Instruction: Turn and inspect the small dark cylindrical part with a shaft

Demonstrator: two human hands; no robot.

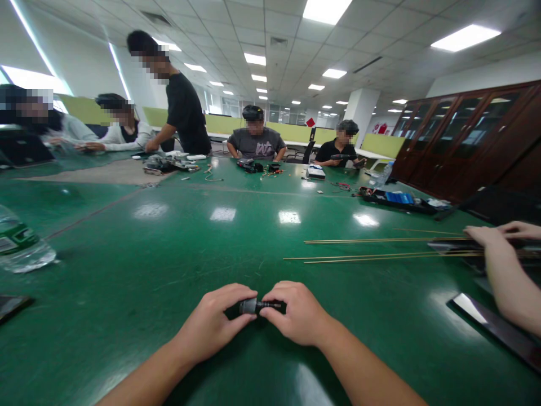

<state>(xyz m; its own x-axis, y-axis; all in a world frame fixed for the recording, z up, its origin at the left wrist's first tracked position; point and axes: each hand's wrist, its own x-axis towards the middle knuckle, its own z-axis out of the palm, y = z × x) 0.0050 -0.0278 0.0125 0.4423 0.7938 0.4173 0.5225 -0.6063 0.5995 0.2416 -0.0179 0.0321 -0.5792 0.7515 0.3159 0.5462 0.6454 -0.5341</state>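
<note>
Both my hands rest on the green table [169, 265] near its front edge, knuckles up. My left hand [213, 324] is closed around a small dark cylindrical part [249, 306]. My right hand [298, 313] is closed too, pinching the thin dark shaft that sticks out of that part to the right. The two hands almost touch. Most of the part is hidden under my fingers.
A co-worker's hands [499, 248] at the right handle several long thin rods [372, 256]. A dark flat device [490, 324] lies at the right, a plastic bottle [19, 242] at the left. Several people sit or stand at the far side among tools and cables.
</note>
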